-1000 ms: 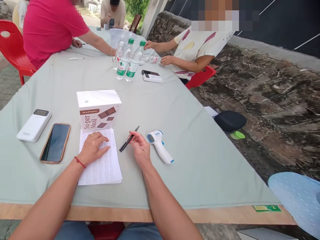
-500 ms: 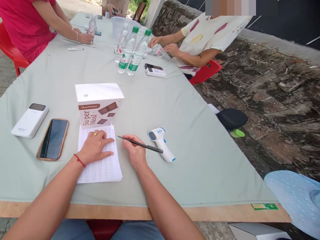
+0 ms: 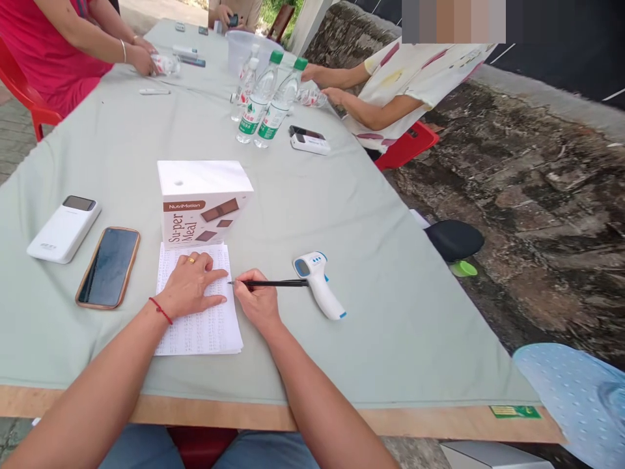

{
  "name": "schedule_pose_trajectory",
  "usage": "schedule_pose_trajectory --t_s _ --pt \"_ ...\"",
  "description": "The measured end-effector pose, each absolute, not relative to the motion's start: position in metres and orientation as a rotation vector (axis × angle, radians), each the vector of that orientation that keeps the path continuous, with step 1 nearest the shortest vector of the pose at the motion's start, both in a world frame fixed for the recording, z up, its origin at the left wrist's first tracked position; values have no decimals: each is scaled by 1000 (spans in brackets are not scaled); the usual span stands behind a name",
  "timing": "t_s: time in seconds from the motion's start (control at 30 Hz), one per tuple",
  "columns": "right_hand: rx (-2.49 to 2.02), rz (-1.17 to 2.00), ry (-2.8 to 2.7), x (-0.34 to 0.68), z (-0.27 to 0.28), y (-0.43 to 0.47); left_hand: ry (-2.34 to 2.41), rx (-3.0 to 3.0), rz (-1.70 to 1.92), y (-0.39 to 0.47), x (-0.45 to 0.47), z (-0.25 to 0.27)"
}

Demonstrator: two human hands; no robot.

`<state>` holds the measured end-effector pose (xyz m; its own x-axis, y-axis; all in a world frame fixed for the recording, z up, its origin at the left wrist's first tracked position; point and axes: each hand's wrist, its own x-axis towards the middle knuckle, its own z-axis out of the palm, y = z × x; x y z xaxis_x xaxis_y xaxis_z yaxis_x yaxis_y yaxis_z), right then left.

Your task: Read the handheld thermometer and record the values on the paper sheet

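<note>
My left hand (image 3: 193,286) lies on a stack of printed paper sheets (image 3: 205,332), thumb and index finger spread and a ring on one finger. Beside the sheets' right edge, my right hand (image 3: 258,299) grips a black pen (image 3: 278,283), its tip pointing left at the paper's margin, close to my left index finger. Whether the tip touches the paper I cannot tell. A white box (image 3: 205,205) printed "Super Meal" stands at the top end of the sheets. To the right of my right hand lies a white infrared thermometer (image 3: 322,286).
On the left lie a phone (image 3: 108,267) and a white power bank (image 3: 64,228). Several water bottles (image 3: 273,114) stand farther back, near another white device (image 3: 310,140) and a clear tub (image 3: 237,49). People sit around the table (image 3: 390,339), two handling bottles.
My right hand has moved slightly left, and the pen has swung level with its tip lower, nearer the paper. Across the table, a person's upright bottle is now on its side.
</note>
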<state>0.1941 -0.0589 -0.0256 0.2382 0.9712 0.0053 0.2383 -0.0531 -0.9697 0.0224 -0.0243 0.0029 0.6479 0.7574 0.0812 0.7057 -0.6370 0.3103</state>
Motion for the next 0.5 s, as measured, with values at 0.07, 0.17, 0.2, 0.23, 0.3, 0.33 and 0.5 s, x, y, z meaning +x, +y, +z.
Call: schedule_pose_trajectory --t_s 0.07,0.17,0.2,0.23,0.3,0.33,0.5 --pt "-1508 919 -1198 194 -25 -59 1183 2615 296 -24 22 3" --pt "-1516 926 -1214 193 -24 -59 1192 2604 276 -24 23 3" --pt "-1520 930 -1220 193 -24 -60 1195 2601 270 -24 23 3" --pt "-1522 933 -1226 193 -23 -60 1195 2600 268 -24 23 3" --pt "-1521 930 -1234 193 -23 -60 1191 2604 274 -24 23 3" --pt "-1518 926 -1237 193 -23 -60 1189 2607 281 -24 22 3" --pt "-1507 916 -1249 194 -25 -60 1183 2607 288 -24 22 3"
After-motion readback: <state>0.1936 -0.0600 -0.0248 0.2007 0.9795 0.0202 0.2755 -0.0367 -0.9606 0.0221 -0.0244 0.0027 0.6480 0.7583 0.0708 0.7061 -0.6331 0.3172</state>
